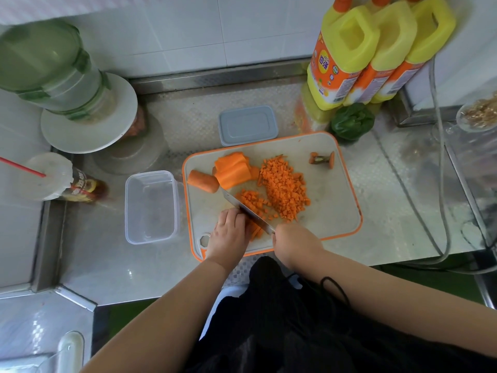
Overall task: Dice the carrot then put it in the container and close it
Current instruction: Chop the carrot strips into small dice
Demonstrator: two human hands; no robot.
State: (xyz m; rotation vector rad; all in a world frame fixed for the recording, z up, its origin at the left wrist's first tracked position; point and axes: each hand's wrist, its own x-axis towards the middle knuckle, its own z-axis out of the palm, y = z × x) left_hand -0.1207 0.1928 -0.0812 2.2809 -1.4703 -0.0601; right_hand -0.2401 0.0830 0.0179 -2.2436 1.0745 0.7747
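Note:
On the orange-rimmed cutting board (336,189) lies a big heap of diced carrot (285,187), with a smaller heap (254,201) beside the knife blade (247,211). My right hand (294,243) grips the knife's handle. My left hand (228,232) holds down carrot strips (255,231) with curled fingers against the blade. Carrot slabs (232,169) and an uncut carrot chunk (203,181) lie at the board's far left. The carrot's stem end (322,158) lies far right. The clear container (152,207) stands empty left of the board; its grey lid (247,125) lies behind it.
Yellow detergent bottles (357,57) and a green pepper (352,122) stand behind the board. A green-lidded jar (51,68) on a white plate (113,130) and a sauce bottle (78,184) are at the left. Cables (441,184) run along the steel counter's right side.

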